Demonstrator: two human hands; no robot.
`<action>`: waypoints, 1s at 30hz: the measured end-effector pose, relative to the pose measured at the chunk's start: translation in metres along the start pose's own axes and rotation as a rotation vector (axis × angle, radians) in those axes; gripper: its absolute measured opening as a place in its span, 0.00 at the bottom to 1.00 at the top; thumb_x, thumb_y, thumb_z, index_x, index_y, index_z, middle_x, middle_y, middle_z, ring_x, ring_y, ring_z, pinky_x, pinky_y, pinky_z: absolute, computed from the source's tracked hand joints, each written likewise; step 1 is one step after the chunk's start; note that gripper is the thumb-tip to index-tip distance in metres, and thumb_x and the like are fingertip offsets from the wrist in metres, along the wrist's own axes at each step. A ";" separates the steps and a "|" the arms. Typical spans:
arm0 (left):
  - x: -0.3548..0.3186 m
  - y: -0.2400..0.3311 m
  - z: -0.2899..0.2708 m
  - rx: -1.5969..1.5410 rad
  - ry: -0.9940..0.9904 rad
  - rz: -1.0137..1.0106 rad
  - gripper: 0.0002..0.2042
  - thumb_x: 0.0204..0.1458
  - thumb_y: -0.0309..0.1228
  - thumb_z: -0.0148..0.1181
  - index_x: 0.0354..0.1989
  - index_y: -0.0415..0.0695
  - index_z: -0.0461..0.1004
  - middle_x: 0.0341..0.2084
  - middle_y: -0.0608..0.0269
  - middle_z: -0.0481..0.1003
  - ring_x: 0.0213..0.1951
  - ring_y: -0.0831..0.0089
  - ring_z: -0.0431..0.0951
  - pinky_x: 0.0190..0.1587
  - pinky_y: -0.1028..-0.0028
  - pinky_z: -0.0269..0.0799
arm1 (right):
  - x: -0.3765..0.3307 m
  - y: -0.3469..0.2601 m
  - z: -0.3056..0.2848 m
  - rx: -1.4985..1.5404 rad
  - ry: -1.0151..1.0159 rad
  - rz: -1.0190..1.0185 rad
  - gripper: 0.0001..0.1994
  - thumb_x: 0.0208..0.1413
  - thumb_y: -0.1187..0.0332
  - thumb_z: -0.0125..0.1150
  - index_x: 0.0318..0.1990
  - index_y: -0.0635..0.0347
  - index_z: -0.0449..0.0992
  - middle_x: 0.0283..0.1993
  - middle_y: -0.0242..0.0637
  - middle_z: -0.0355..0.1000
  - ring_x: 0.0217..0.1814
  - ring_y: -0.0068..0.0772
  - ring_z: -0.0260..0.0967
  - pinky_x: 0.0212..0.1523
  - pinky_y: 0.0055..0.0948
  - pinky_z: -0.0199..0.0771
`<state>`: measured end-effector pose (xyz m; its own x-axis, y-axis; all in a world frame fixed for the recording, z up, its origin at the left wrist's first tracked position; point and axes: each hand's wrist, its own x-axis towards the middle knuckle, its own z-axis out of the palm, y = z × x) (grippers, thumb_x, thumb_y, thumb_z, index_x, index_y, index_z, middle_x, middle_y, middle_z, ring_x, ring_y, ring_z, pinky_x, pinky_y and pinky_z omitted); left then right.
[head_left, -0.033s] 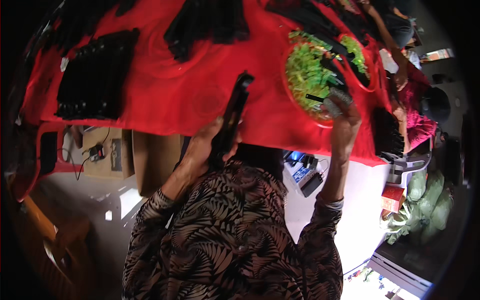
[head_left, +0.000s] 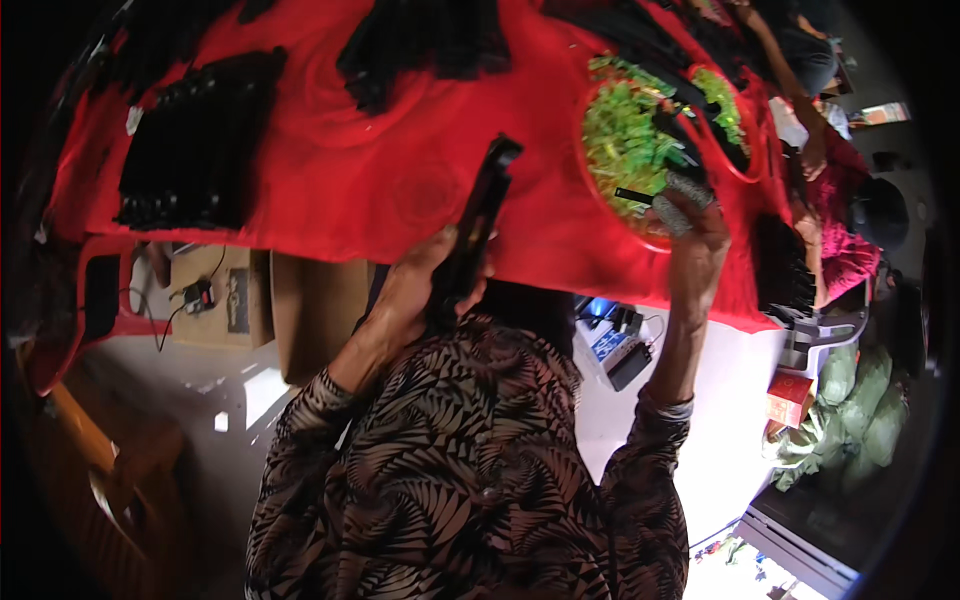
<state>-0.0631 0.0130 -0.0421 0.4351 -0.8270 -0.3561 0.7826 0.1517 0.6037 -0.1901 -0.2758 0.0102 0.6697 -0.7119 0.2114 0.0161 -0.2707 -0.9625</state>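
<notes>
My left hand (head_left: 420,275) is closed around a long black plastic part (head_left: 482,205), which it holds tilted near my chest at the table's front edge. My right hand (head_left: 697,228) wears grey speckled coverings on its fingertips. Between those fingers is a small flat black strip (head_left: 634,195), held over the near side of a red-orange basin (head_left: 652,242). Many small green and yellow pieces (head_left: 625,125) fill that basin, with some dark parts among them. My left fingertips are partly hidden behind the long black part.
On the red cloth (head_left: 400,200) lie stacks of black parts (head_left: 200,145) at left and more black parts (head_left: 425,50) at the far middle. A second basin (head_left: 745,178) adjoins the first. At right, another person's arm (head_left: 812,150) reaches in. A cardboard box (head_left: 315,320) stands below the table edge.
The whole view has shifted slightly, so everything appears a little further right. Both hands keep the same hold on the same things.
</notes>
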 end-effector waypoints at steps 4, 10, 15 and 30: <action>-0.004 0.000 -0.004 -0.011 0.015 -0.079 0.22 0.69 0.45 0.38 0.51 0.37 0.69 0.31 0.59 0.76 0.27 0.75 0.76 0.29 0.76 0.73 | -0.021 -0.030 0.032 0.165 -0.225 0.166 0.16 0.54 0.82 0.58 0.52 0.70 0.73 0.37 0.45 0.77 0.32 0.31 0.77 0.31 0.26 0.78; -0.024 -0.015 -0.007 -0.081 0.062 -0.225 0.28 0.66 0.48 0.44 0.57 0.32 0.66 0.33 0.58 0.74 0.30 0.73 0.75 0.29 0.77 0.72 | -0.033 -0.054 0.076 0.058 -0.578 0.388 0.23 0.48 0.88 0.49 0.54 0.69 0.72 0.36 0.42 0.78 0.30 0.25 0.76 0.26 0.21 0.73; -0.032 -0.027 -0.012 -0.105 0.083 -0.252 0.27 0.65 0.49 0.47 0.54 0.32 0.68 0.34 0.59 0.74 0.30 0.74 0.75 0.30 0.77 0.73 | -0.028 -0.048 0.100 -0.060 -0.690 0.472 0.28 0.39 0.90 0.45 0.52 0.68 0.72 0.36 0.44 0.79 0.28 0.23 0.74 0.25 0.20 0.70; -0.027 -0.040 -0.023 -0.074 0.043 -0.138 0.20 0.66 0.45 0.47 0.46 0.38 0.74 0.30 0.59 0.78 0.25 0.78 0.76 0.26 0.79 0.73 | -0.038 -0.051 0.125 -0.306 -0.759 0.358 0.23 0.42 0.88 0.57 0.51 0.67 0.74 0.31 0.44 0.80 0.24 0.20 0.71 0.22 0.21 0.69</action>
<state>-0.0954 0.0415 -0.0732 0.3384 -0.8190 -0.4633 0.8662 0.0788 0.4934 -0.1235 -0.1543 0.0305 0.9093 -0.1953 -0.3676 -0.4148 -0.3533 -0.8385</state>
